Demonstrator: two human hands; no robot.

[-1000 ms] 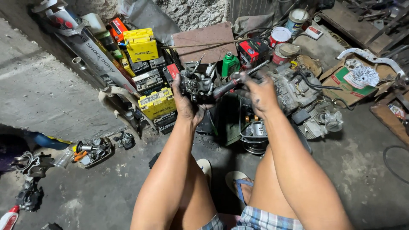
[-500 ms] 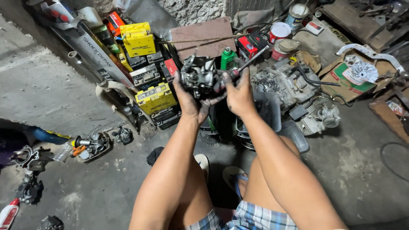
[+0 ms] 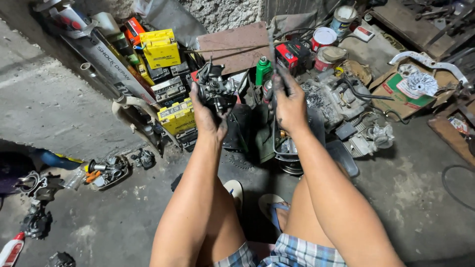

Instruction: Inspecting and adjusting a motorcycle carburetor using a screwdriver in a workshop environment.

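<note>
You hold the dark grey metal carburettor point(image 3: 216, 91) up in your left hand point(image 3: 208, 118), fingers wrapped round its body, above the grimy engine block point(image 3: 329, 101) on the concrete floor point(image 3: 59, 113). Keep that grip firm and steady. Your right hand point(image 3: 291, 106) pinches a thin dark rod-like tool point(image 3: 271, 54) just right of the carburettor. The tool's tip blurs into the clutter, and your fingers hide the carburettor's underside.
</note>
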